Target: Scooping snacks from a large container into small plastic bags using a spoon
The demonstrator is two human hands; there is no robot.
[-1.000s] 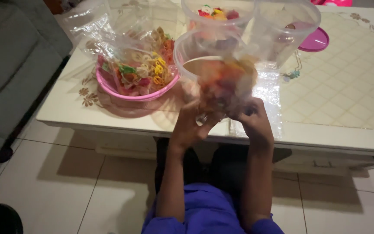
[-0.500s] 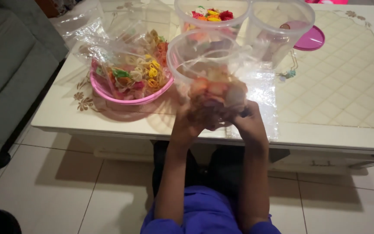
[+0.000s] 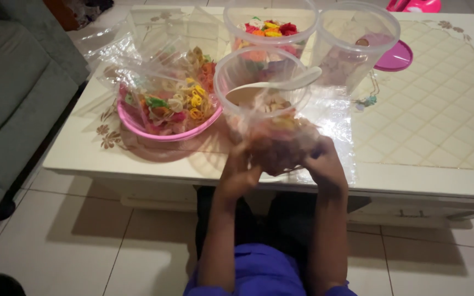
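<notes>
both hands are up at the near edge of the white table [image 3: 440,181], wrapped around a clear plastic bag [image 3: 281,140] stuffed with colourful crackers. left hand [image 3: 241,172] grips it from the left, right hand [image 3: 325,167] from the right, so the bag sits squeezed between them, a bit blurry. right behind the bag there's a clear round tub [image 3: 261,82] with a white spoon [image 3: 281,86] across it. off to the left a pink bowl [image 3: 163,129] holds another open bag of mixed crackers, and two more clear tubs stand further back
</notes>
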